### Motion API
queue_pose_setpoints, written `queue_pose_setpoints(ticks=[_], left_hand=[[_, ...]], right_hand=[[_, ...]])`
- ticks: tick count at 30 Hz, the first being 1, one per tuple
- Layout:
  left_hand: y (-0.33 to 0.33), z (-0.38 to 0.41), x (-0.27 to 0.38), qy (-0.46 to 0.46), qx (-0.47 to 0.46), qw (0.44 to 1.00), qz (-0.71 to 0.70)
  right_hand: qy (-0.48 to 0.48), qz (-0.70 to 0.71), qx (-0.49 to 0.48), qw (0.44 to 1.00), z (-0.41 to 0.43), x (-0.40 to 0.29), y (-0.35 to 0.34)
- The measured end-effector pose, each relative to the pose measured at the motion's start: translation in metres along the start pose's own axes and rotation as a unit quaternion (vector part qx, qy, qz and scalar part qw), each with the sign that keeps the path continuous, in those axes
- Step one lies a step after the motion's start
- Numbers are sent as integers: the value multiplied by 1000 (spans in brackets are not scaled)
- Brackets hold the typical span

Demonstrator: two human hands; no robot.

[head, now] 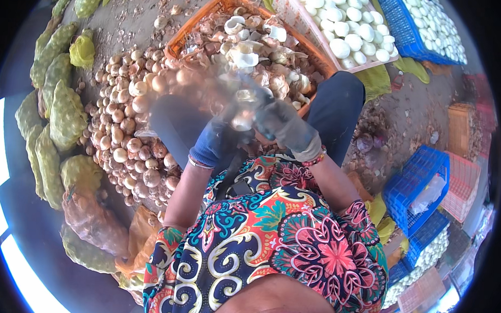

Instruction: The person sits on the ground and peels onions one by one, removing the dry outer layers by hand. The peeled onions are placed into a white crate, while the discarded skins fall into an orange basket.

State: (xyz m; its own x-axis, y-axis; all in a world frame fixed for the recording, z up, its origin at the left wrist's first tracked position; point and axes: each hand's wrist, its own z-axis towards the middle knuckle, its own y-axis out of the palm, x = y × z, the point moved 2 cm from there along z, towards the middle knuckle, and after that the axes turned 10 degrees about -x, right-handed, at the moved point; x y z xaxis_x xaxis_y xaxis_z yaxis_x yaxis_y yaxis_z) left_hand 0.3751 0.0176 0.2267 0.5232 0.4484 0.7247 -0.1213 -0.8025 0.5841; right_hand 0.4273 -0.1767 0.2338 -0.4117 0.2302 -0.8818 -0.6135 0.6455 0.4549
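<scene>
Between my gloved hands, just in front of my lap, is a pale onion (242, 121), partly covered by fingers. My left hand (223, 132), in a blue glove, holds it from the left. Close against its other side is my right hand (281, 124) in a worn grey glove, fingers curled. A blurred haze over this spot hides whether the right hand grips anything. Beyond both hands stands an orange plastic crate (171, 46), filled with onion skins and cut onion pieces (243, 57). To my left, a heap of unpeeled onions (121, 123) spreads over the ground.
Full mesh sacks (65, 113) line the left side. Peeled onions (346, 25) fill a pink crate (369, 68) at the upper right, beside a blue crate (403, 35) of more. At right are a tipped blue crate (413, 183), a pink crate (460, 184) and red onions (367, 142).
</scene>
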Motion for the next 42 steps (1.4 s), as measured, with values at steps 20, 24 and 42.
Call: queue_pose_setpoints(ticks=[20, 24, 42], left_hand=[[-6, 4, -3, 133, 160, 855, 475], [-21, 14, -14, 64, 186, 795, 574], [-32, 15, -40, 25, 224, 751, 621]], right_hand=[[-16, -573, 260, 777, 39, 14, -55], [111, -557, 73, 820, 9, 32, -27], [150, -547, 15, 823, 5, 78, 8]])
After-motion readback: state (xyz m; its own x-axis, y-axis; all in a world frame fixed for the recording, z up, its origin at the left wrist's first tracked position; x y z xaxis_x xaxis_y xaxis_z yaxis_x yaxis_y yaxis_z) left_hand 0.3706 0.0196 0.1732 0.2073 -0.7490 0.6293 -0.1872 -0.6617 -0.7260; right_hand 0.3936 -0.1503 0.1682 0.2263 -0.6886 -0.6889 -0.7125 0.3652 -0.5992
